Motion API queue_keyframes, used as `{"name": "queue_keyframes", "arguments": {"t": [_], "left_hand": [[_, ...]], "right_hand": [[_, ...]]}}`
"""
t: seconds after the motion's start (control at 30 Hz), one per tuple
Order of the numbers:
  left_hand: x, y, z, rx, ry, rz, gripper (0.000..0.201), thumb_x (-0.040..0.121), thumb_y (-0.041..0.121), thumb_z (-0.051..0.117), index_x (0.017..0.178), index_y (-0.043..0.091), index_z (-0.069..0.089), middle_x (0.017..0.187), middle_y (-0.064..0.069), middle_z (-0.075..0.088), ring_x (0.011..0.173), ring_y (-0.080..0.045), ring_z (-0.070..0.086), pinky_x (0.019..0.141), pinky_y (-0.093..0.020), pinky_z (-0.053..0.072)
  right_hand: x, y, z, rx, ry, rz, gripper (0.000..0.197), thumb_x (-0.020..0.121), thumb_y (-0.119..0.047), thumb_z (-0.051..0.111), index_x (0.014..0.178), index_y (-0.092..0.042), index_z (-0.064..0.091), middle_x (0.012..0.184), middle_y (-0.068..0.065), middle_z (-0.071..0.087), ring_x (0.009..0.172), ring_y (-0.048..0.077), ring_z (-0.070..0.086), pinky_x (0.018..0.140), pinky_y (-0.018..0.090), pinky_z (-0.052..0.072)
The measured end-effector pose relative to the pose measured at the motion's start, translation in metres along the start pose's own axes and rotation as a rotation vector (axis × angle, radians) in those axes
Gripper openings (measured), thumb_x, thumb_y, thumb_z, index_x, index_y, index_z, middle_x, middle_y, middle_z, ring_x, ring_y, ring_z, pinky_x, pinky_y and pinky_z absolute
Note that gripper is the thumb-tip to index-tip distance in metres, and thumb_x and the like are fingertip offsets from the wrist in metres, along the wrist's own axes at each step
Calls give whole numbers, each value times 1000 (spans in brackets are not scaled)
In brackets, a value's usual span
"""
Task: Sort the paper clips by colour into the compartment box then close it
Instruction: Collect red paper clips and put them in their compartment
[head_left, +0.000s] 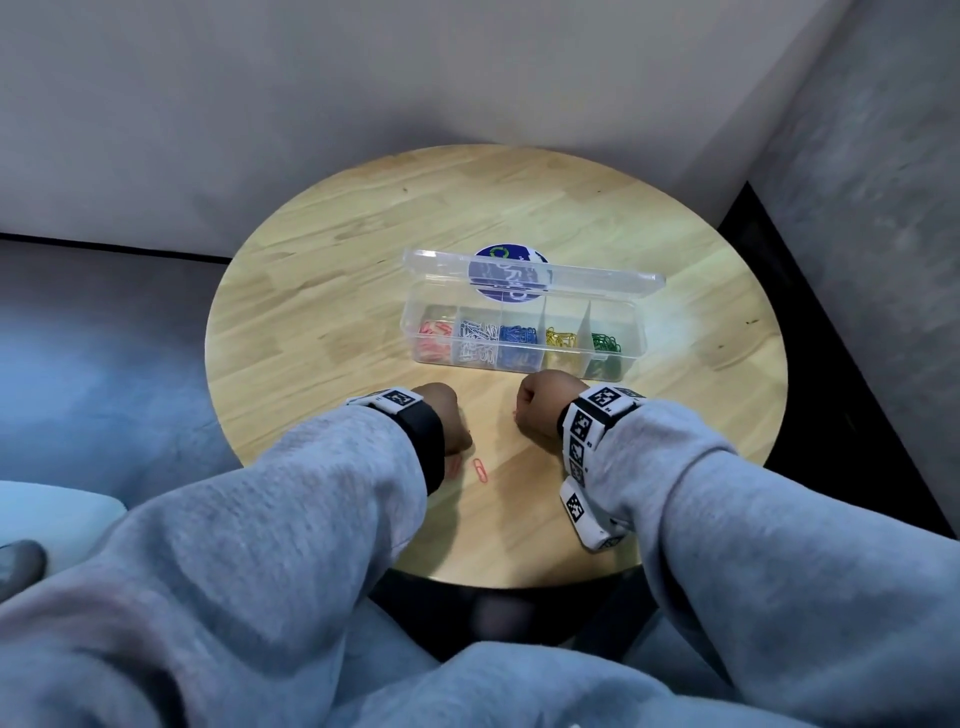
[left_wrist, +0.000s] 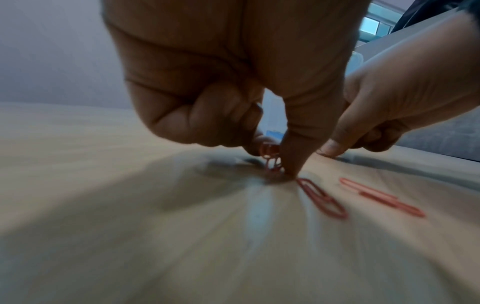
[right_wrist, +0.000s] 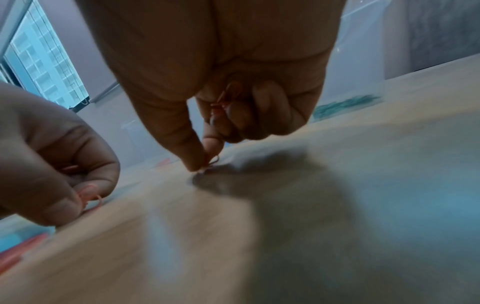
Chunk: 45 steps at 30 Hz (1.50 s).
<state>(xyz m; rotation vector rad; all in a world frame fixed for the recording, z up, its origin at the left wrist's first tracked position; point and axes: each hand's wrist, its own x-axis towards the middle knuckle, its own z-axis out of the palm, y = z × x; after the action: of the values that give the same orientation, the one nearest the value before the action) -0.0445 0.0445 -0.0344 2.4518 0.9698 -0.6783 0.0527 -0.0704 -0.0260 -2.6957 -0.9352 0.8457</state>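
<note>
A clear compartment box stands open on the round wooden table, its lid tipped back. Its cells hold red, white, blue, yellow and green clips from left to right. My left hand is curled just before the box and pinches red paper clips against the tabletop. My right hand is curled too, pinching a red clip at the table, with more red clips tucked in its palm. Two loose red clips lie beside my left fingertips.
A round blue sticker shows through the lid. Walls close in behind and to the right of the table. Grey sleeves cover both forearms, with tagged wristbands. A window shows in the right wrist view.
</note>
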Motion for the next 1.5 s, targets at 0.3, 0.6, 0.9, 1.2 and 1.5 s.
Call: {"name": "queue_keyframes", "arguments": {"t": [0.3, 0.6, 0.9, 1.2, 1.5], "left_hand": [[-19, -20, -38, -776, -133, -30, 15, 86, 12, 54, 71, 8, 54, 61, -4, 45, 42, -14, 40, 48, -18, 35], [-43, -45, -61, -1450, -250, -33, 24, 84, 5, 31, 64, 15, 38, 60, -2, 43, 37, -8, 39, 34, -9, 27], [-48, -60, -61, -1470, -283, 12, 24, 82, 16, 37, 58, 17, 33, 50, 1, 40, 36, -8, 30, 31, -10, 18], [-45, -56, -59, -1352, -129, -80, 30, 89, 18, 54, 63, 16, 39, 38, 5, 44, 28, -2, 32, 30, -10, 15], [-47, -57, -56, -1348, -80, -147, 29, 89, 17, 55, 63, 16, 42, 38, 5, 46, 27, -3, 34, 30, -8, 19]], "right_hand": [[-12, 10, -4, 1034, -277, 225, 18, 91, 2, 38, 79, -10, 47, 65, 11, 47, 52, 18, 41, 44, 22, 33], [-26, -6, -3, 538, -260, -37, 19, 83, -17, 67, 71, -18, 52, 58, -3, 46, 49, 11, 39, 44, 22, 33], [-30, -33, 13, -406, -215, -422, 47, 79, -18, 56, 114, -48, 51, 67, -14, 42, 70, 14, 51, 53, 22, 35], [-25, -41, 17, -429, -200, -394, 4, 83, -30, 60, 87, -30, 61, 78, -12, 54, 80, 18, 57, 64, 26, 45], [-31, -32, 24, -283, -242, -290, 7, 79, -18, 58, 83, -16, 63, 81, 0, 61, 74, 18, 54, 64, 25, 45]]}}
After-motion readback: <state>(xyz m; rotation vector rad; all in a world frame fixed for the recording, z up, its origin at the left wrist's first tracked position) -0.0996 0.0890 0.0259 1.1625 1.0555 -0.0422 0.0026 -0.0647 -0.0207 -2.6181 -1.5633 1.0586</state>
